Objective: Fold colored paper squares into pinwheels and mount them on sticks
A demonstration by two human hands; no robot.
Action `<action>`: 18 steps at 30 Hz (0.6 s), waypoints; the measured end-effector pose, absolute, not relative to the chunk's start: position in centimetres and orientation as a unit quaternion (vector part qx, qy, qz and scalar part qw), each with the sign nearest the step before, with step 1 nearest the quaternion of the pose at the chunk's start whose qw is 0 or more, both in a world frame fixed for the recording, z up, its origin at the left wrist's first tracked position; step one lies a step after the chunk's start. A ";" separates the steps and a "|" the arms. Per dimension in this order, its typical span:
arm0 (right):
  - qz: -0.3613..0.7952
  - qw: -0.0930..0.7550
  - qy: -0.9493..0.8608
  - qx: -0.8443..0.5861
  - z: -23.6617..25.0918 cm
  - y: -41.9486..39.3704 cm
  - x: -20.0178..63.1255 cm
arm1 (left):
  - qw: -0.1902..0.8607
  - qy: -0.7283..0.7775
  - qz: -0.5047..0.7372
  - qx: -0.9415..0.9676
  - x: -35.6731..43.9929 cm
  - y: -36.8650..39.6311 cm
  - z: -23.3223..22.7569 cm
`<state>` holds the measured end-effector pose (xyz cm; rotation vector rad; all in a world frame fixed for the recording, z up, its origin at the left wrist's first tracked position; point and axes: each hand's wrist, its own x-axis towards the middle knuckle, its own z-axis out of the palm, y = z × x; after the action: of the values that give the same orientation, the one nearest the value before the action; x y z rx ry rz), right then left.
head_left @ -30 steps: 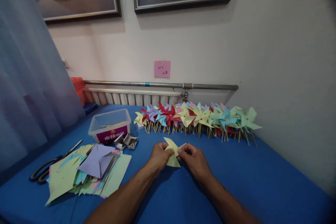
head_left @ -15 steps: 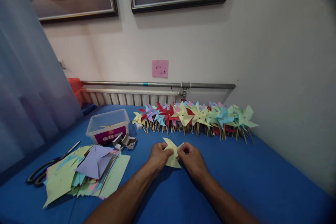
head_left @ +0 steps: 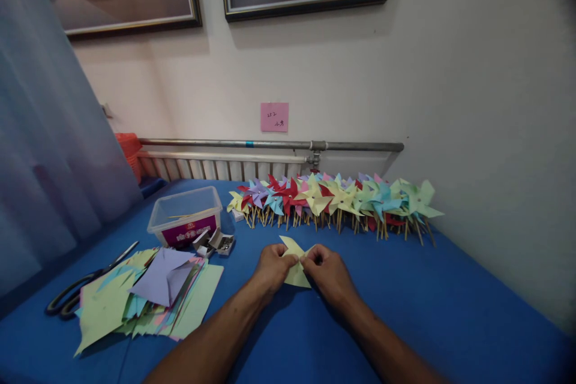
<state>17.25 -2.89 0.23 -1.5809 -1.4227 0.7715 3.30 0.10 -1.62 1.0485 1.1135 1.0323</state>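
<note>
A pale yellow paper pinwheel [head_left: 297,276] is held between my two hands, low over the blue-covered table. My left hand [head_left: 272,267] grips its left side, thumb on top near the centre. The fingers of my right hand [head_left: 327,268] pinch the paper at the right, with the fingertips close to the middle and to my left thumb. One pointed tip of the paper rises above my left hand, and its lower edge spreads out below. Whether a pin sits at the centre I cannot make out.
Finished paper pinwheels [head_left: 342,198] on sticks line the back. At left lie stacked cut papers [head_left: 198,300], a purple cut square [head_left: 164,279], scissors [head_left: 81,288], a clear plastic box [head_left: 180,207] with sticks and small open boxes [head_left: 222,244] of pins. The blue table [head_left: 427,312] meets the wall at right.
My right fingertips have moved slightly left, towards the centre of the yellow paper, bringing the right part inward. My left hand stays in place.
</note>
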 end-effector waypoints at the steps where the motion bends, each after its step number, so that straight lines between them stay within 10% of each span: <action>1: 0.312 0.426 -0.571 -0.629 0.3 -2.9 17.3 | 0.604 0.480 0.449 0.451 3.3 0.1 -1.6; 18: 0.342 0.430 -0.588 -0.594 0.1 -2.4 17.7 | 0.601 0.476 0.452 0.456 3.0 0.0 -1.2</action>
<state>17.74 -2.43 0.12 -1.4819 -1.4673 0.8531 3.03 -0.04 -1.16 1.0572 1.1040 1.0464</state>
